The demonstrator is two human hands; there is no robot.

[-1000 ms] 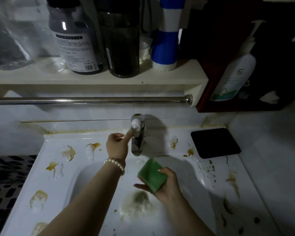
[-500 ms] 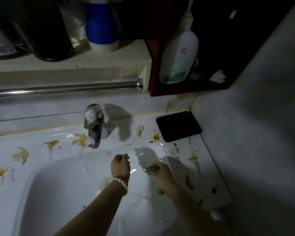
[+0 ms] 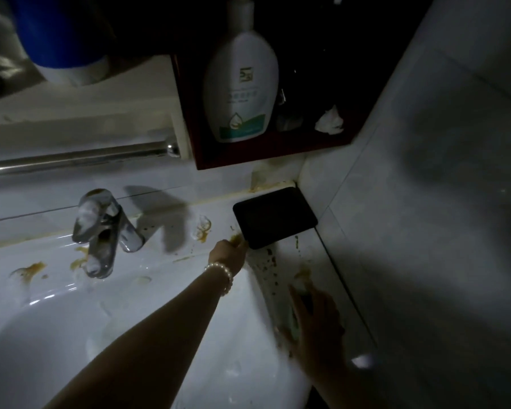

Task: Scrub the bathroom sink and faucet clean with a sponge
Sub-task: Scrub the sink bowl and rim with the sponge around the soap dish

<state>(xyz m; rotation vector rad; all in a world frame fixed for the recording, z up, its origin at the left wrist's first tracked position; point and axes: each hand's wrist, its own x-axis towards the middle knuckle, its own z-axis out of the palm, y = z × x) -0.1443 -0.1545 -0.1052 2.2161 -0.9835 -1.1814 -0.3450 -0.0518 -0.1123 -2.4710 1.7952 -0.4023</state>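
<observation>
The sponge [image 3: 296, 318] was pinned flat under the right hand [image 3: 316, 323] on the sink's [image 3: 56, 335] right rim, near the front edge. Only a thin green sliver peeked out along the left side of the hand, so most of it sat hidden beneath the palm and fingers [image 3: 296, 293]. Those fingers looked stretched out fairly straight over it, pressing down, though the blur made that hard to swear to. The left hand [image 3: 229, 252] reached further back, fingers curled up against the near left corner of a black mat [image 3: 275, 221]; whether it actually pinched the mat, couldn't tell. It wore a pearl bracelet [image 3: 223, 273] on the wrist. The faucet [image 3: 101, 231] stood off to the left with foam on it, and brown stains dotted the rim around both hands.
</observation>
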